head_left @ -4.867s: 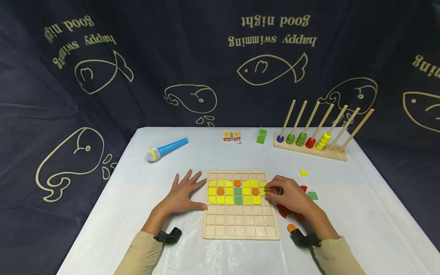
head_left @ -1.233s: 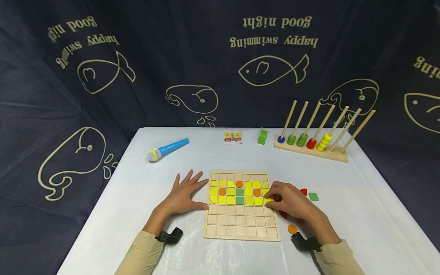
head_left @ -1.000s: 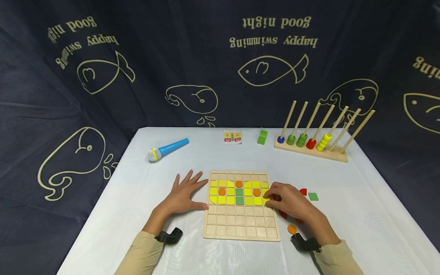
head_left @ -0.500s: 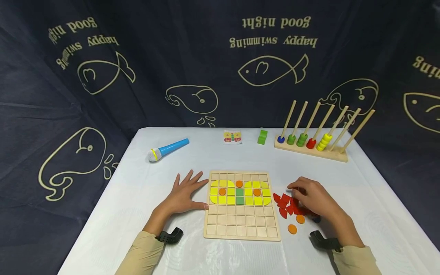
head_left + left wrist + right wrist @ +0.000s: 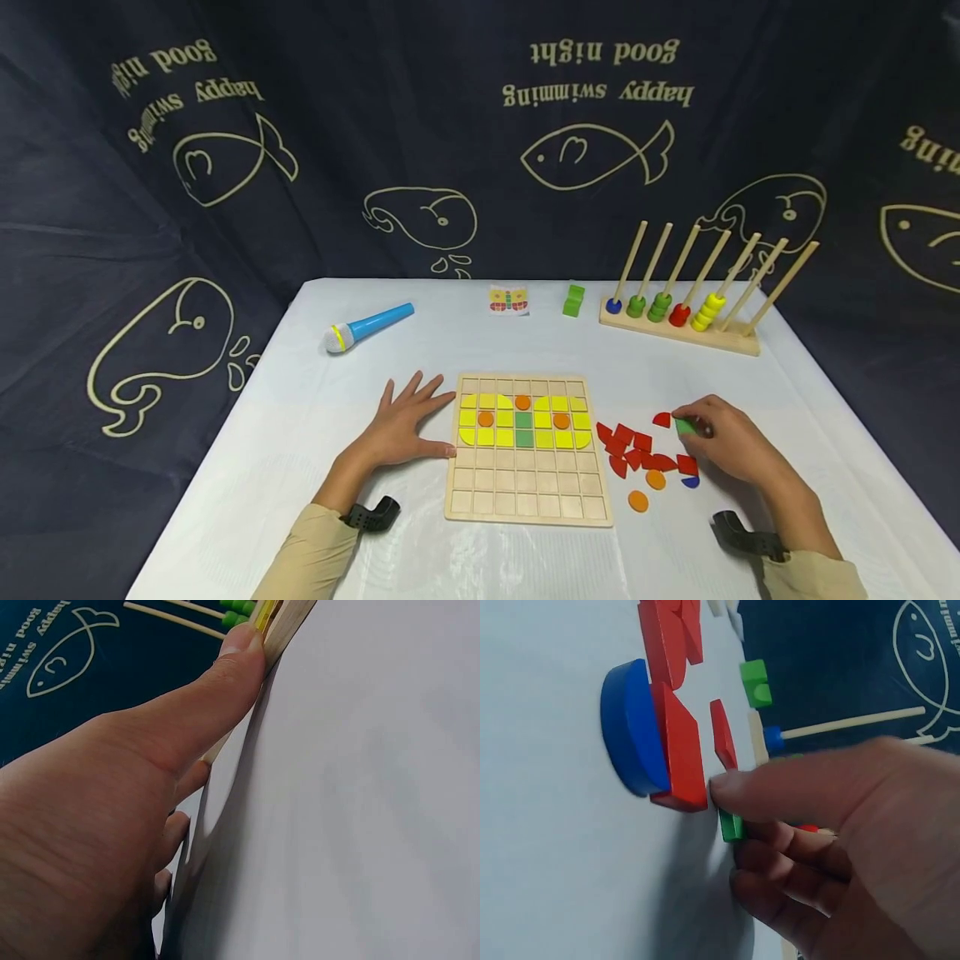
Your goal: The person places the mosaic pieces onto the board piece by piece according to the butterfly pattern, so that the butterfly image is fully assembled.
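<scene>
A wooden grid board (image 5: 525,483) lies mid-table. Its upper part holds yellow tiles (image 5: 504,437), orange discs (image 5: 522,402) and two green squares (image 5: 523,420). With fingers spread flat, my left hand (image 5: 401,425) touches the board's left edge; in the left wrist view the thumb (image 5: 217,682) presses on the rim. Over on the right, my right hand (image 5: 731,437) pinches a green square tile (image 5: 685,427) between thumb and fingers. The right wrist view shows this green tile (image 5: 732,826) close to the table, partly hidden by the thumb.
Red tiles (image 5: 642,442), orange discs (image 5: 638,501) and a blue half-round piece (image 5: 691,482) lie between board and right hand. At the back are a toy microphone (image 5: 367,326), a butterfly picture card (image 5: 508,301), a green block (image 5: 573,301) and a wooden peg stand (image 5: 678,327) with coloured beads.
My right hand has let go of a yellow quarter-round tile in the board's right column, moved right across the red tiles and taken hold of the green square. My left hand stays put.
</scene>
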`<state>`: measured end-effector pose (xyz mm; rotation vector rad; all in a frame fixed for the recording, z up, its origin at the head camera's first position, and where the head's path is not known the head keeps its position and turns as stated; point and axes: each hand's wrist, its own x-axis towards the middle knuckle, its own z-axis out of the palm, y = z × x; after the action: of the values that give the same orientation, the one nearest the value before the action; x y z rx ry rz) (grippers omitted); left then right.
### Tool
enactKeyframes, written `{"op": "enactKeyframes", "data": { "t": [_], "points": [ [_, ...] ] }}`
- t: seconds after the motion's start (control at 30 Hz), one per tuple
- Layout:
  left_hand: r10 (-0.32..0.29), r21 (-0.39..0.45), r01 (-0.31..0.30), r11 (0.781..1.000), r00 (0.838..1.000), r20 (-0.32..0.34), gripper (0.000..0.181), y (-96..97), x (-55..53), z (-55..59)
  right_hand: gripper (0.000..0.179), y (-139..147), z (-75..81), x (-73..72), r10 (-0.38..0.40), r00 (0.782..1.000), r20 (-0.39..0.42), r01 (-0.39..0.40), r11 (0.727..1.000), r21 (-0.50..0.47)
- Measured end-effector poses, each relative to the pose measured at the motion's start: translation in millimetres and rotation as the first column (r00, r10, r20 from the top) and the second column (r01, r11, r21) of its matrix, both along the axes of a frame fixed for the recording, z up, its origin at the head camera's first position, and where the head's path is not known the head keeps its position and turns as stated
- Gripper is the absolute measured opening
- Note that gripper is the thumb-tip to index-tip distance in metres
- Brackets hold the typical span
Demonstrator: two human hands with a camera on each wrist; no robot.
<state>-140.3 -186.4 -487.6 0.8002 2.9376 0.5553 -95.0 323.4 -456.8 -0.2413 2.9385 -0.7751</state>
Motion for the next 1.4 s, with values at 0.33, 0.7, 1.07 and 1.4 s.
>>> {"op": "enactKeyframes", "data": {
  "t": [0.33, 0.7, 1.07, 1.4],
  "points": [
    [-0.004, 0.004, 0.004, 1.0, 1.0, 0.003, 0.094, 0.8, -0.8, 1.7, 0.034, -6, 0.0, -3.5, -0.03, 1.0, 0.006, 0.03, 1.0, -0.008],
    [-0.003, 0.007, 0.003, 1.0, 1.0, 0.001, 0.094, 0.8, -0.1, 1.9, 0.035, -6, -0.5, -4.2, -0.018, 1.0, 0.0, 0.018, 1.0, -0.016],
    [0.006, -0.003, -0.006, 1.0, 1.0, 0.016, 0.094, 0.9, -1.0, 0.9, 0.038, -12, -1.1, -6.0, -0.03, 0.999, 0.02, 0.031, 0.999, -0.016],
    [0.006, 0.008, -0.006, 1.0, 1.0, 0.009, 0.094, 0.8, -0.4, 0.4, 0.041, -15, -3.4, -8.2, -0.034, 0.999, 0.027, 0.034, 0.999, -0.012]
  ]
}}
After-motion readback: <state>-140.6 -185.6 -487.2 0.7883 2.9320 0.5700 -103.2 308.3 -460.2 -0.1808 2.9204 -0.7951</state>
